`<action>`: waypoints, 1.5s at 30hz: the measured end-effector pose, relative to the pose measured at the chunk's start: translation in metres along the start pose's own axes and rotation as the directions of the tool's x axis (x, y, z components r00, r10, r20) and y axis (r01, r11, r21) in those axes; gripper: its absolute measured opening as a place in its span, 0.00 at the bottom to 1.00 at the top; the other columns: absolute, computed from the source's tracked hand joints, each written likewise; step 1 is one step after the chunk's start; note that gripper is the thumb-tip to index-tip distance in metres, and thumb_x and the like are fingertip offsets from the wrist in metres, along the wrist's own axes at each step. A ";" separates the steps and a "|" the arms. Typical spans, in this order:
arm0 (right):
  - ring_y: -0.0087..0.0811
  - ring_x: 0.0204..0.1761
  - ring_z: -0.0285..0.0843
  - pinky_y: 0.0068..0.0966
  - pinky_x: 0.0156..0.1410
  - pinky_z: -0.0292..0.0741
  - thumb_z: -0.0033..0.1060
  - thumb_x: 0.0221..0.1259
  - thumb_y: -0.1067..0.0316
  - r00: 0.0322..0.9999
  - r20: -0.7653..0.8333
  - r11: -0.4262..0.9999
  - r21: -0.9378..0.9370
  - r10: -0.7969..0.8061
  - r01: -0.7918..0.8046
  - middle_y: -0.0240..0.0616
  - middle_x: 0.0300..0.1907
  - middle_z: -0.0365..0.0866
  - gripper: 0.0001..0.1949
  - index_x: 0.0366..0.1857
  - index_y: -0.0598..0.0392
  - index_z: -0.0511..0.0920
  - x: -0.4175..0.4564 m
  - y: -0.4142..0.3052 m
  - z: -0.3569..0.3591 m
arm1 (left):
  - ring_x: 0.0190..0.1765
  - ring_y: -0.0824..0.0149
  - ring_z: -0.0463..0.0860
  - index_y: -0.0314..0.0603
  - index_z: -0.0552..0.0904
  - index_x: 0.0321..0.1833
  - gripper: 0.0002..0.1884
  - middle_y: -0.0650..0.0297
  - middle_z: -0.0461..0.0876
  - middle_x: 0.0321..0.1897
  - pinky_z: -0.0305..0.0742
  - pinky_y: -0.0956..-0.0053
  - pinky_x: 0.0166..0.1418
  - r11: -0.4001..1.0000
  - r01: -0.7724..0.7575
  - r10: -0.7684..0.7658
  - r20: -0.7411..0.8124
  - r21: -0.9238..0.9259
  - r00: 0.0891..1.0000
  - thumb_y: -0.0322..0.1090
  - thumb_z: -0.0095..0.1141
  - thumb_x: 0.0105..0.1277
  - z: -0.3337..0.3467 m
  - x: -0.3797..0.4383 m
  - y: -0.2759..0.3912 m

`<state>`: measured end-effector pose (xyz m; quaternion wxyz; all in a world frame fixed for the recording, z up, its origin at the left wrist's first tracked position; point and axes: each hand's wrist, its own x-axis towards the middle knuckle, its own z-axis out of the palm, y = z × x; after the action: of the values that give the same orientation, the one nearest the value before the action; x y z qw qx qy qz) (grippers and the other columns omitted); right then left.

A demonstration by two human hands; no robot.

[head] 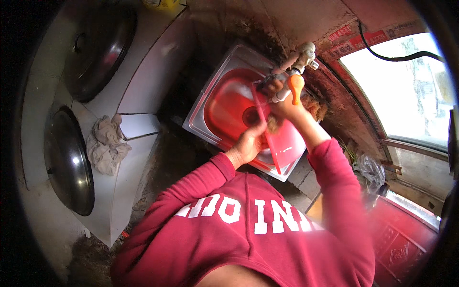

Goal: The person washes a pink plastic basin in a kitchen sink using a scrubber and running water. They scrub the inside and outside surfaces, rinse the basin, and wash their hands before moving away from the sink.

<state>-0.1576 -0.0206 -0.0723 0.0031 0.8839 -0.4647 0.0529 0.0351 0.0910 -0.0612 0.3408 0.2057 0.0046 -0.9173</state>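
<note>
Below me is a stainless steel sink (194, 119) with a reddish basin and a dark drain (251, 116). My left hand (248, 145) grips the edge of a flat, translucent red plastic piece (285, 147), tilted over the basin; its full shape cannot be told. On its other side is my right hand (283, 102), blurred and partly hidden under the faucet, near a brownish scrubber (274, 123). Whether that hand holds the scrubber is unclear. The faucet (304, 59) has an orange lever handle (296, 88) just above my right wrist.
Two dark, round lids (71, 161) lie on the pale counter (104, 201) at left, beside a crumpled cloth (107, 145). Brown fibrous material (313, 107) lies behind the sink's right edge. A window (405, 86) and a clear plastic bag (369, 172) are at right.
</note>
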 end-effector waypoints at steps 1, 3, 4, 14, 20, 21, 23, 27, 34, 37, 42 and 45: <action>0.45 0.50 0.79 0.40 0.56 0.76 0.63 0.47 0.67 0.985 0.057 0.982 -0.085 -0.161 0.166 0.40 0.49 0.83 0.15 0.42 0.54 0.85 0.015 -0.047 -0.051 | 0.68 0.60 0.75 0.45 0.71 0.72 0.29 0.61 0.78 0.66 0.67 0.56 0.74 0.987 -0.045 0.037 -0.056 -0.154 0.998 0.55 0.52 0.75 -0.025 0.008 0.014; 0.42 0.57 0.77 0.42 0.61 0.75 0.66 0.48 0.65 0.970 0.048 0.941 0.256 -0.240 0.220 0.42 0.54 0.81 0.16 0.44 0.53 0.84 -0.015 -0.081 -0.072 | 0.61 0.53 0.81 0.40 0.74 0.68 0.34 0.54 0.81 0.61 0.75 0.53 0.67 0.966 -0.100 0.084 -0.074 -0.238 0.994 0.64 0.46 0.74 -0.012 0.016 0.059; 0.41 0.60 0.77 0.43 0.64 0.74 0.68 0.48 0.64 0.957 0.043 0.876 0.418 -0.285 0.242 0.43 0.56 0.79 0.17 0.45 0.52 0.84 -0.029 -0.098 -0.083 | 0.61 0.53 0.81 0.40 0.74 0.68 0.36 0.53 0.81 0.61 0.74 0.52 0.68 0.971 -0.129 0.116 -0.074 -0.203 0.990 0.66 0.43 0.74 -0.017 0.021 0.070; 0.50 0.49 0.78 0.41 0.54 0.77 0.62 0.55 0.74 0.871 -0.051 0.610 0.734 0.488 -0.299 0.46 0.45 0.80 0.13 0.45 0.57 0.80 -0.031 0.024 0.032 | 0.68 0.54 0.76 0.41 0.71 0.71 0.34 0.53 0.75 0.67 0.70 0.50 0.72 0.985 -0.171 0.167 -0.115 -0.025 0.979 0.61 0.49 0.74 -0.015 0.025 0.013; 0.50 0.61 0.74 0.47 0.67 0.71 0.69 0.46 0.68 0.980 -0.199 0.923 0.381 0.031 0.048 0.46 0.55 0.78 0.18 0.45 0.55 0.82 -0.067 -0.089 -0.064 | 0.66 0.54 0.76 0.40 0.71 0.71 0.35 0.55 0.76 0.66 0.70 0.53 0.72 0.977 -0.184 0.175 -0.091 -0.105 0.980 0.64 0.39 0.77 -0.038 0.019 0.042; 0.48 0.64 0.73 0.48 0.70 0.69 0.73 0.42 0.63 0.985 -0.129 0.926 0.346 -0.116 0.154 0.45 0.57 0.77 0.21 0.45 0.54 0.82 -0.062 -0.092 -0.064 | 0.66 0.54 0.77 0.40 0.72 0.70 0.35 0.55 0.77 0.66 0.71 0.54 0.72 0.974 -0.213 0.205 -0.099 -0.074 0.974 0.64 0.38 0.77 -0.041 0.022 0.038; 0.46 0.65 0.72 0.50 0.71 0.67 0.62 0.51 0.61 0.980 -0.064 0.928 0.313 -0.190 0.200 0.44 0.58 0.77 0.15 0.43 0.52 0.83 -0.026 -0.098 -0.056 | 0.65 0.56 0.78 0.41 0.71 0.70 0.35 0.56 0.76 0.66 0.72 0.55 0.70 0.985 -0.164 0.173 -0.284 0.056 0.943 0.64 0.37 0.77 -0.066 0.028 0.034; 0.51 0.60 0.76 0.42 0.65 0.74 0.61 0.55 0.70 0.952 0.147 0.840 0.447 0.270 -0.307 0.47 0.59 0.78 0.17 0.52 0.52 0.82 0.004 -0.058 0.008 | 0.67 0.54 0.76 0.37 0.69 0.71 0.35 0.53 0.75 0.67 0.70 0.54 0.72 0.982 -0.180 0.160 -0.275 -0.050 0.948 0.62 0.44 0.76 -0.088 0.028 0.031; 0.58 0.51 0.78 0.44 0.59 0.77 0.64 0.53 0.73 0.863 -0.209 0.781 0.558 0.461 -0.282 0.54 0.49 0.80 0.17 0.50 0.60 0.80 -0.122 -0.010 0.073 | 0.69 0.53 0.73 0.31 0.69 0.71 0.36 0.49 0.73 0.67 0.69 0.52 0.72 0.978 -0.199 0.208 -0.432 0.067 0.878 0.55 0.57 0.72 -0.119 0.010 0.032; 0.60 0.51 0.77 0.49 0.59 0.76 0.62 0.48 0.77 0.879 -0.206 0.612 0.782 0.430 -0.117 0.55 0.52 0.78 0.18 0.47 0.59 0.81 -0.089 -0.097 0.012 | 0.68 0.52 0.75 0.33 0.69 0.70 0.34 0.49 0.75 0.66 0.69 0.52 0.72 0.970 -0.184 0.239 -0.485 0.159 0.841 0.55 0.55 0.74 -0.121 0.007 0.038; 0.53 0.58 0.77 0.42 0.62 0.76 0.65 0.53 0.73 0.975 -0.022 0.756 0.635 0.221 -0.158 0.50 0.53 0.80 0.20 0.53 0.54 0.81 0.009 -0.060 0.032 | 0.68 0.54 0.75 0.36 0.71 0.70 0.30 0.51 0.76 0.65 0.69 0.54 0.72 0.984 -0.176 0.171 -0.404 0.026 0.899 0.53 0.51 0.77 -0.128 0.011 0.025; 0.54 0.53 0.80 0.40 0.58 0.77 0.63 0.61 0.67 0.787 0.419 0.160 0.830 0.452 -0.534 0.50 0.51 0.82 0.16 0.53 0.55 0.80 0.019 -0.021 0.018 | 0.68 0.55 0.74 0.35 0.71 0.70 0.29 0.52 0.75 0.66 0.68 0.55 0.72 0.973 -0.201 0.230 -0.452 0.112 0.862 0.52 0.52 0.76 -0.139 -0.003 0.028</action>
<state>-0.1277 -0.0252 -0.0877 -0.5279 0.5253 -0.6104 0.2699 0.1070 0.0918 -0.1835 0.4237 0.4273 0.0344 -0.7980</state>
